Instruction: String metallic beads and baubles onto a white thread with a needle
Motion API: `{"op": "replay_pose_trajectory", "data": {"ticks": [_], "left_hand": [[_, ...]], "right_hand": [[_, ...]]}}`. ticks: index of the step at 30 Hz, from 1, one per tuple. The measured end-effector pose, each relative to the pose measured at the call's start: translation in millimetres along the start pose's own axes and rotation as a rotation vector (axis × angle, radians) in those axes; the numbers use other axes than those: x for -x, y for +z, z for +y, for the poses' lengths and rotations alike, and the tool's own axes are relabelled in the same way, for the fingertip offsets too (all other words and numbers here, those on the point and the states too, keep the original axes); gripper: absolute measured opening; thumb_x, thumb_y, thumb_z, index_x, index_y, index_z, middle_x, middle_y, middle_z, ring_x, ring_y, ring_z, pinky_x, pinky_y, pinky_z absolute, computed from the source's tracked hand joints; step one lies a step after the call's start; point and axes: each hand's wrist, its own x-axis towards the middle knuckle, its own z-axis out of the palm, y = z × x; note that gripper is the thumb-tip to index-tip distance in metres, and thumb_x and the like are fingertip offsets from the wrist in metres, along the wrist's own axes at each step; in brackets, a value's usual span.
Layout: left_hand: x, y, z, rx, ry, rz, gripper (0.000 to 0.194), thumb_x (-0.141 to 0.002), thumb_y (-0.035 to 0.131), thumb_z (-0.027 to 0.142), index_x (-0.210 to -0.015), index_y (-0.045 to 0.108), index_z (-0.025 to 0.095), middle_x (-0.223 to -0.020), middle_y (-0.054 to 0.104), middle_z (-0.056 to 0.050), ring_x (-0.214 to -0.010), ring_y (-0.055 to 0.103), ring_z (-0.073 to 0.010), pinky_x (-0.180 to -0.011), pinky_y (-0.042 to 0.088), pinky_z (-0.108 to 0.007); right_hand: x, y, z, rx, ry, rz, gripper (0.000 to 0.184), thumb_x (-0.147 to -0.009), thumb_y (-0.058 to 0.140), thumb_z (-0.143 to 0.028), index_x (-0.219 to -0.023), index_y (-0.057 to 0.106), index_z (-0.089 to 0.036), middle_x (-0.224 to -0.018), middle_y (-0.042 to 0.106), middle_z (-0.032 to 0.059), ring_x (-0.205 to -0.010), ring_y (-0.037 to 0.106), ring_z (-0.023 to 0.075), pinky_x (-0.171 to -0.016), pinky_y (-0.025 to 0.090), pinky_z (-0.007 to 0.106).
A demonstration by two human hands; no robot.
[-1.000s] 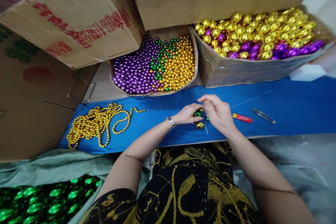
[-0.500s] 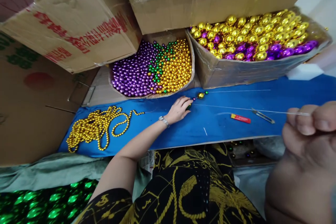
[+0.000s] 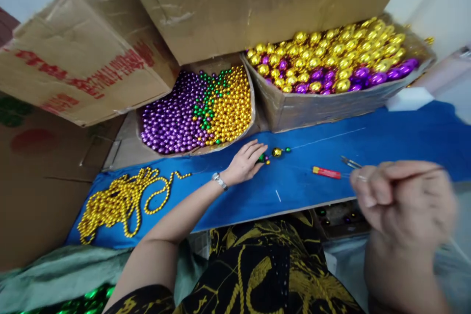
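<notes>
left hand (image 3: 243, 163) on threaded beads (image 3: 274, 153) | right hand (image 3: 403, 197) fisted, raised | blue board (image 3: 386, 142)

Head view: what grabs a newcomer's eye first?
The open box of small purple, green and gold beads at centre back, with a box of larger gold and purple balls to its right. On the blue cloth, a heap of strung gold beads lies left, and the left hand rests by a few threaded beads.
</notes>
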Motion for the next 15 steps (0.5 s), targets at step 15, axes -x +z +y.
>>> {"op": "replay_pose_trajectory", "data": {"ticks": [15], "left_hand": [[-264, -34.2, 16, -0.073, -0.118, -0.082, 0.006, -0.074, 0.065, 0.010, -0.075, 0.070, 0.015, -0.072, 0.063, -0.009, -0.072, 0.057, -0.0236, -0.083, 0.047, -0.047]], "right_hand": [[14, -1, 60, -0.180, 0.259, -0.065, 0.020, -0.101, 0.043, -0.031, -0.108, 0.059, -0.022, -0.061, 0.049, -0.0027, -0.052, 0.051, 0.0110, -0.050, 0.044, 0.025]]}}
